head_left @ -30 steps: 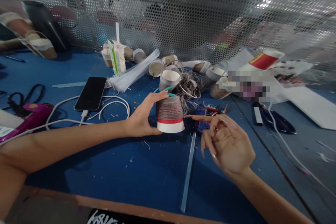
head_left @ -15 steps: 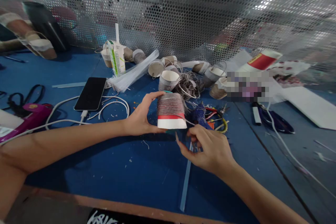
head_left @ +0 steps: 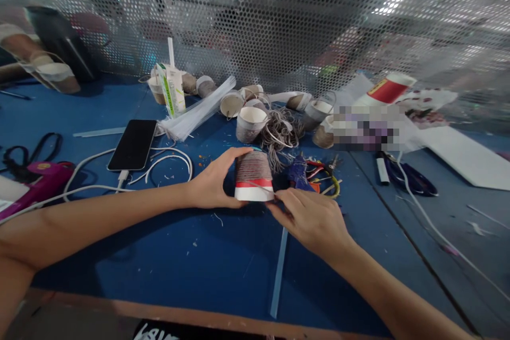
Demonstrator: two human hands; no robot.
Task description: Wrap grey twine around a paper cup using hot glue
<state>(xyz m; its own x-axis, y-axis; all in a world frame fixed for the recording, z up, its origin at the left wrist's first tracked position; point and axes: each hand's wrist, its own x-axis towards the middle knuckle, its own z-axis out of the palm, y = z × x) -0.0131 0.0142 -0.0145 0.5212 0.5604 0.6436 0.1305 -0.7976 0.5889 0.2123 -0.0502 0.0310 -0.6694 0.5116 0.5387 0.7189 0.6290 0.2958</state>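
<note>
Cup (head_left: 254,172) between hands (head_left: 210,180); on table (head_left: 167,271), phone (head_left: 133,144) to left, cord tangle (head_left: 283,130) behind, strip (head_left: 279,276) in front.

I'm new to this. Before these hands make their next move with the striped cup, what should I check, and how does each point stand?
1. Cup held: ok. The left hand grips the cup from its side.
2. Loose strand in hand: ok, as far as I can judge. The strand crosses the red band to the right hand, seemingly pinched there.
3. Cup covered all over: not ok. The white edge is bare.
4. Spare string untangled: not ok. The string pile is a messy heap.
5. Phone cable away from the cup: ok.
6. Windings stuck down: cannot tell.
</note>
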